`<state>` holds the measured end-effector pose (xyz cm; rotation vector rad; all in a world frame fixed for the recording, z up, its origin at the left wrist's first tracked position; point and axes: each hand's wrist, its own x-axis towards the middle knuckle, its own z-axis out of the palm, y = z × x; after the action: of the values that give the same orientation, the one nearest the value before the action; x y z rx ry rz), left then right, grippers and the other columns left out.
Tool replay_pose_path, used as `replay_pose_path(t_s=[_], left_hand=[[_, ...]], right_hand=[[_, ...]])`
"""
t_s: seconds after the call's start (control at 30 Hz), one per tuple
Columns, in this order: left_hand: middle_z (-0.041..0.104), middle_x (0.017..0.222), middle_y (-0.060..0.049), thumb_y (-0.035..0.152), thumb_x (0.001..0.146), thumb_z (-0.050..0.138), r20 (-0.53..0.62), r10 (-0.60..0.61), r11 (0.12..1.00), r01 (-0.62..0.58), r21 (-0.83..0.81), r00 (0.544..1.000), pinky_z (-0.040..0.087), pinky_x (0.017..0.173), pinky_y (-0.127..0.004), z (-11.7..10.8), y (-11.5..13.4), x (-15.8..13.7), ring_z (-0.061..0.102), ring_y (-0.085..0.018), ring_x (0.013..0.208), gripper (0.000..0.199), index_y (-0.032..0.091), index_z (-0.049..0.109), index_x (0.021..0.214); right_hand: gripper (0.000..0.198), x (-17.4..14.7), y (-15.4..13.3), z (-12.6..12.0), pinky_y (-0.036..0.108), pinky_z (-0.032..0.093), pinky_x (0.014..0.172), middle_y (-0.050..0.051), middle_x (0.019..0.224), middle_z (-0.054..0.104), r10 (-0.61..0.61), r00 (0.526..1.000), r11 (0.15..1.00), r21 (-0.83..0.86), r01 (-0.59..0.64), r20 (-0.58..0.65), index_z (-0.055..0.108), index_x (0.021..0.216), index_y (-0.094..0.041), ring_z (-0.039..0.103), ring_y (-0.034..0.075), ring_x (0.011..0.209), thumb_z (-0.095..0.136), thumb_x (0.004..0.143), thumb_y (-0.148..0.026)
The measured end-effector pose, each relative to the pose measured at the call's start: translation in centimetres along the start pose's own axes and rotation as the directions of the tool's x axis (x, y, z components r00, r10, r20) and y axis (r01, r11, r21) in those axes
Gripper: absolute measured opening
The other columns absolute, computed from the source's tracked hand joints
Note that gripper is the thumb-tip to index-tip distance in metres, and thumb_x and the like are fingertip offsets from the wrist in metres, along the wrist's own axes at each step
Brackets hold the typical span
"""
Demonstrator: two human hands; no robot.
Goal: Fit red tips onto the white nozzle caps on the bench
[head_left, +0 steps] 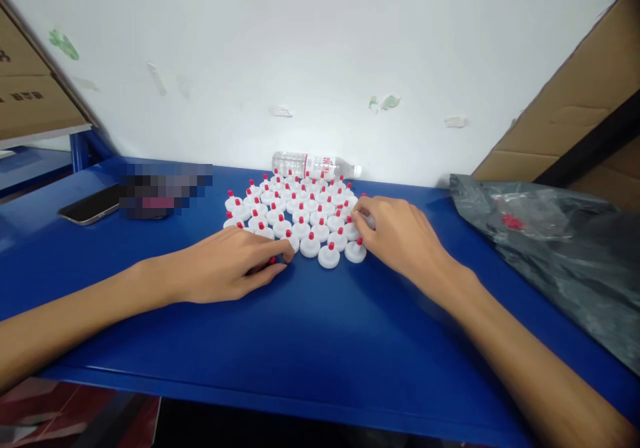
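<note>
Several white round bottle caps with red nozzle tips (pixel 329 256) stand upright in a close cluster on the blue table (pixel 320 341). At the cluster's front left, my left hand (pixel 235 265) is closed, thumb and forefinger about one cap, whose red tip (pixel 273 260) shows between them; the hand hides most of it. My right hand (pixel 400 231) reaches in at the right edge, its fingers pinched around another cap, a bit of its white body (pixel 371 221) showing under the fingers.
A clear plastic bottle (pixel 320 166) lies behind the caps, near the white wall. To the left are a phone (pixel 93 205) and a blurred-out item. On the right lies a dark plastic bag (pixel 550 255), topped by a clear bag with small red pieces (pixel 513 221). Cardboard stands at both sides.
</note>
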<state>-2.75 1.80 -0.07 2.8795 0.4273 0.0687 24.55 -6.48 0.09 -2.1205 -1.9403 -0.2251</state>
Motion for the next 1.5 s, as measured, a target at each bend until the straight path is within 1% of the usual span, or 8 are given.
replay_pose_path(t_s=[0.4, 0.83, 1.1, 1.27, 1.5], left_hand=[[0.067, 0.076, 0.002, 0.03, 0.107, 0.045, 0.002, -0.003, 1.0, 0.003, 0.022, 1.0, 0.034, 0.056, -0.025, 0.0, -0.01, 0.0, 0.058, -0.011, 0.058, 0.018, 0.023, 0.061, 0.109], [0.067, 0.077, 0.001, 0.031, 0.106, 0.045, 0.003, -0.008, 1.0, 0.008, -0.012, 1.0, 0.036, 0.057, -0.026, 0.0, -0.15, -0.12, 0.057, -0.012, 0.058, 0.019, 0.023, 0.062, 0.11], [0.066, 0.076, 0.0, 0.031, 0.106, 0.045, 0.004, -0.008, 1.0, 0.008, -0.012, 1.0, 0.034, 0.056, -0.026, 0.01, -0.12, -0.08, 0.057, -0.013, 0.058, 0.019, 0.022, 0.062, 0.109], [0.065, 0.076, 0.001, 0.03, 0.107, 0.043, 0.015, -0.012, 1.0, 0.012, 0.011, 1.0, 0.034, 0.057, -0.026, 0.0, -0.06, -0.04, 0.057, -0.012, 0.058, 0.019, 0.023, 0.061, 0.107], [0.066, 0.075, 0.0, 0.03, 0.106, 0.043, 0.006, -0.004, 1.0, 0.004, 0.002, 1.0, 0.033, 0.056, -0.027, -0.08, 0.01, -0.3, 0.058, -0.013, 0.059, 0.019, 0.022, 0.061, 0.106]], right_hand=[[0.023, -0.07, -0.14, -0.21, 0.031, 0.026, 0.059, 0.004, 0.095, 0.071, 0.015, 1.0, 1.0, -0.018, -0.015, 0.022, 0.068, 0.097, -0.023, 0.056, 0.018, 0.072, 0.045, 0.099, -0.026], [0.023, 0.0, -0.11, -0.22, 0.032, 0.026, 0.058, 0.006, 0.091, 0.072, 0.026, 0.999, 0.999, -0.039, -0.025, 0.021, 0.067, 0.093, -0.022, 0.059, 0.019, 0.072, 0.046, 0.098, -0.027], [0.021, -0.04, 0.02, -0.25, 0.032, 0.023, 0.057, 0.005, 0.085, 0.073, 0.049, 0.999, 0.998, -0.049, -0.049, -0.013, 0.066, 0.092, -0.022, 0.062, 0.019, 0.071, 0.046, 0.098, -0.027], [0.023, 0.01, 0.07, -0.41, 0.032, 0.026, 0.058, 0.006, 0.091, 0.075, 0.066, 0.998, 0.997, -0.049, -0.067, -0.019, 0.067, 0.094, -0.022, 0.065, 0.021, 0.075, 0.046, 0.099, -0.029], [0.023, -0.02, -0.02, -0.56, 0.031, 0.029, 0.059, 0.006, 0.09, 0.075, 0.078, 0.997, 0.996, -0.05, -0.078, -0.006, 0.068, 0.095, -0.023, 0.067, 0.023, 0.077, 0.048, 0.1, -0.031]])
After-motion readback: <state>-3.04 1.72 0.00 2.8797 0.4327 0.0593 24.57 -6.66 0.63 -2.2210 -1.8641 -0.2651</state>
